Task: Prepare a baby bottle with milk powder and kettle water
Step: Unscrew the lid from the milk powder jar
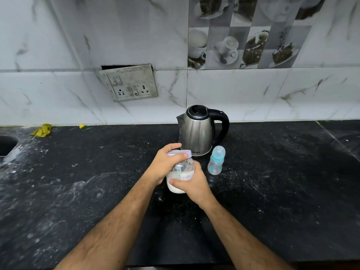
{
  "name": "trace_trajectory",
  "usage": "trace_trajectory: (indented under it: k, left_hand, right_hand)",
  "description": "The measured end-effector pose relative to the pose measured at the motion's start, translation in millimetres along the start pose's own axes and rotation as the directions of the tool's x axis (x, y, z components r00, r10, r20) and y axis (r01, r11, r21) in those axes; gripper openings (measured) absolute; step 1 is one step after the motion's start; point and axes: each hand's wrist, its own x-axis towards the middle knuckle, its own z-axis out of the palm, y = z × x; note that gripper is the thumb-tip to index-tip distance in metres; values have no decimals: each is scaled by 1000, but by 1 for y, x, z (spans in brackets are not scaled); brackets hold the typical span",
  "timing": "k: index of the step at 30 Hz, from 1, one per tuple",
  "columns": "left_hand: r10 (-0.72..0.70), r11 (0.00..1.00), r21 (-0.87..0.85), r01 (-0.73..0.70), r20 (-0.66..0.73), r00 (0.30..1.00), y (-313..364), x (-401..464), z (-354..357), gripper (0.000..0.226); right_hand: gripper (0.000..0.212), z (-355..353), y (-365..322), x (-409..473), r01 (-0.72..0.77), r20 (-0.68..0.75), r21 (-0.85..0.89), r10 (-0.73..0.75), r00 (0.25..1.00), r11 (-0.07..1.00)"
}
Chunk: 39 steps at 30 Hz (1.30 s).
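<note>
A clear jar of white milk powder [178, 187] with a pale lilac lid [180, 152] and a handwritten label is held just above the black counter [97, 182]. My left hand [165, 165] wraps the lid and upper part of the jar. My right hand [191, 185] grips the jar's lower body from the right. Behind the jar stands a steel kettle [197, 131] with a black handle, lid closed. To the right of the jar a small baby bottle [216, 160] stands upright with its teal collar and clear cap on.
A sink's edge [7, 145] shows at far left. A yellow-green cloth [41, 130] and a small yellow scrap [82, 126] lie by the wall. A socket plate [129, 82] hangs loose on the tiled wall. White dust streaks the counter.
</note>
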Motion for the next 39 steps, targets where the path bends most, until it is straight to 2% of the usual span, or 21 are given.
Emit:
trace_trajectory:
  k: [4, 7, 10, 13, 15, 17, 19, 21, 25, 28, 29, 32, 36, 39]
  left_hand:
    - [55, 996, 80, -48, -91, 994, 6, 2, 10, 51]
    - [64, 995, 83, -57, -90, 994, 7, 4, 13, 54]
    - [69, 995, 80, -64, -62, 996, 10, 5, 8, 60]
    - [85, 993, 83, -80, -53, 995, 12, 8, 3, 70]
    - [80, 994, 81, -77, -32, 996, 12, 9, 2, 81]
    - [80, 992, 103, -79, -8, 997, 10, 9, 2, 88]
    - [91, 987, 129, -91, 4, 996, 8, 8, 2, 91]
    - [94, 985, 144, -95, 16, 995, 5, 6, 1, 90]
    - [63, 995, 79, -67, 48, 997, 3, 3, -7, 75]
    - [49, 995, 88, -52, 36, 998, 0, 1, -17, 55]
    - [61, 992, 108, -64, 22, 998, -2, 1, -21, 55]
    - [87, 988, 126, -86, -3, 996, -1, 2, -25, 68]
    - [82, 986, 140, -93, 76, 994, 5, 2, -19, 96]
    - [86, 981, 163, -103, 109, 990, 8, 0, -18, 101]
  right_hand:
    - [84, 3, -8, 2, -3, -110, -153, -14, 994, 988]
    - [94, 2, -10, 3, -12, -134, -201, -15, 991, 979]
    - [99, -7, -13, 6, 15, -35, -193, -22, 999, 981]
    - [96, -18, -12, 11, 3, 154, 5, -3, 988, 1000]
    - [87, -26, -12, 14, -27, 224, 89, 6, 975, 996]
    - [67, -30, -11, 15, -8, 255, 97, -17, 967, 995]
    - [61, -32, -12, 16, 5, 239, 68, -21, 971, 998]
    - [66, -32, -9, 19, 2, 200, 41, -10, 980, 999]
    - [80, -30, -1, 23, 3, 110, -15, -1, 994, 1000]
    - [81, -31, 2, 25, 8, 53, -15, -7, 999, 1000]
    - [81, -31, 3, 25, 11, 53, -16, -10, 999, 1000]
    - [80, -28, 4, 22, 20, 60, -27, -18, 998, 999]
    - [85, -17, 3, 16, 20, 108, -74, -12, 994, 997]
    - [89, -13, 3, 15, 21, 96, -90, -12, 995, 996]
